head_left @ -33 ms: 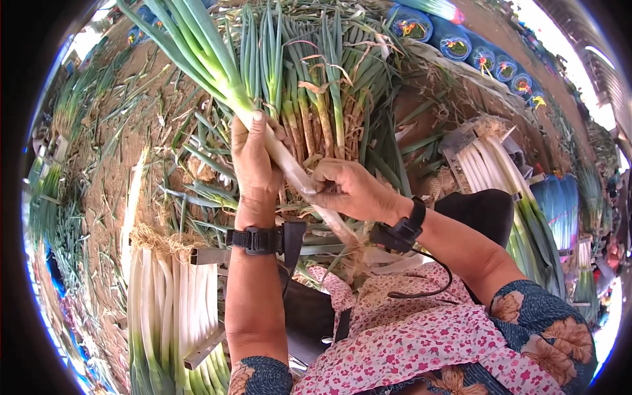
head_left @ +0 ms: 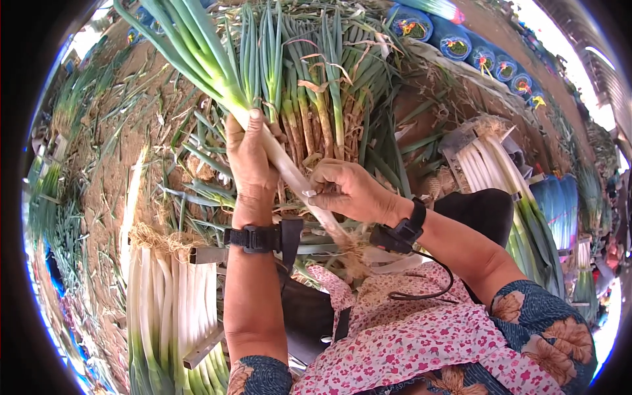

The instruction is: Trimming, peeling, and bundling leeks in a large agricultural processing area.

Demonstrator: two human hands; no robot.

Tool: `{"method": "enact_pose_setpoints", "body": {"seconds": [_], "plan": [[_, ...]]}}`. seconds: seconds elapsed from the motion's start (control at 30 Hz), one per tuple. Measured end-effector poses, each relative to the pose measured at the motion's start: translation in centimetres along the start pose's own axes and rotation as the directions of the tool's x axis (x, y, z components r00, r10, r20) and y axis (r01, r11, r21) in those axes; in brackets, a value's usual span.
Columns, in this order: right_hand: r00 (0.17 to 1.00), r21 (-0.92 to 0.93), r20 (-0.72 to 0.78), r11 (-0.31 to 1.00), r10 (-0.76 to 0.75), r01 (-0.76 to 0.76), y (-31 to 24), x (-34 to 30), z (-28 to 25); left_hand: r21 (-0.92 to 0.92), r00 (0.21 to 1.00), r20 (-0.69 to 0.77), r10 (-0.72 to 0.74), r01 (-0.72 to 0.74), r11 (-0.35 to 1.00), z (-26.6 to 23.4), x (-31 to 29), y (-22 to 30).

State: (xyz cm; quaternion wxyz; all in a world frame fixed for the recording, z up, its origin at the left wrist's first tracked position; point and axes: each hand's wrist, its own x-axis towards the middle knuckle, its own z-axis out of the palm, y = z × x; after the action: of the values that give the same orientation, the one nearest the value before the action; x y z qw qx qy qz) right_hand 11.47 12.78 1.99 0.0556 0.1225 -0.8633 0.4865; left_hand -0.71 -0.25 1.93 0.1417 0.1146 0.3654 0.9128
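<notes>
A long green onion (head_left: 280, 158) slants across the middle, its green leaves toward the far left and its stringy roots near my lap. My left hand (head_left: 252, 155) is wrapped round the upper white stalk, thumb lying along it. Against the lower white part, my right hand (head_left: 342, 187) is closed in a pinch, with a small whitish bit of skin at the fingertips. Just beyond both hands lies a pile of unpeeled green onions (head_left: 309, 92), with brown, dry outer layers at their lower ends.
White-stalked onions (head_left: 155, 296) lie on a metal rack (head_left: 204, 255) at the near left. Another cleaned bunch (head_left: 494, 164) rests at the right. Blue-wrapped bundles (head_left: 454, 46) line the far right. Leaf scraps litter the brown ground (head_left: 99, 151). A black cable (head_left: 434, 289) hangs from my right wrist.
My left hand and the green onion have shifted slightly left, and the root end has swung a little left too. My right hand stays almost in place, still pinching.
</notes>
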Motion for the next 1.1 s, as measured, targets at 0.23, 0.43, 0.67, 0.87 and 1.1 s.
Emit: {"method": "enact_pose_setpoints", "body": {"seconds": [0.23, 0.43, 0.67, 0.87, 1.1], "plan": [[0.960, 0.768, 0.161, 0.582, 0.231, -0.269, -0.2, -2.6, -0.4, 0.069, 0.993, -0.085, 0.080, -0.074, 0.995, -1.4, 1.0, 1.1], [0.426, -0.416, 0.735, 0.847, 0.528, -0.331, 9.1, -17.2, -2.6, 0.199, 0.966, -0.206, 0.154, -0.113, 0.973, -2.1, 1.8, 3.3], [0.986, -0.036, -0.041, 0.986, 0.164, -0.165, 2.5, -3.1, -0.5, 0.057, 0.964, -0.264, -0.018, 0.034, 0.998, -1.8, 1.1, 1.2], [0.948, 0.122, -0.036, 0.943, 0.317, -0.311, 0.4, 0.7, 1.3, -0.042, 0.974, -0.228, 0.005, -0.015, 0.999, -0.1, 1.2, 0.1], [0.994, 0.050, -0.020, 0.993, 0.111, -0.110, 0.1, 0.0, 1.7, 0.124, 0.909, -0.394, 0.139, -0.098, 0.987, -0.6, 2.0, 0.4]]}}
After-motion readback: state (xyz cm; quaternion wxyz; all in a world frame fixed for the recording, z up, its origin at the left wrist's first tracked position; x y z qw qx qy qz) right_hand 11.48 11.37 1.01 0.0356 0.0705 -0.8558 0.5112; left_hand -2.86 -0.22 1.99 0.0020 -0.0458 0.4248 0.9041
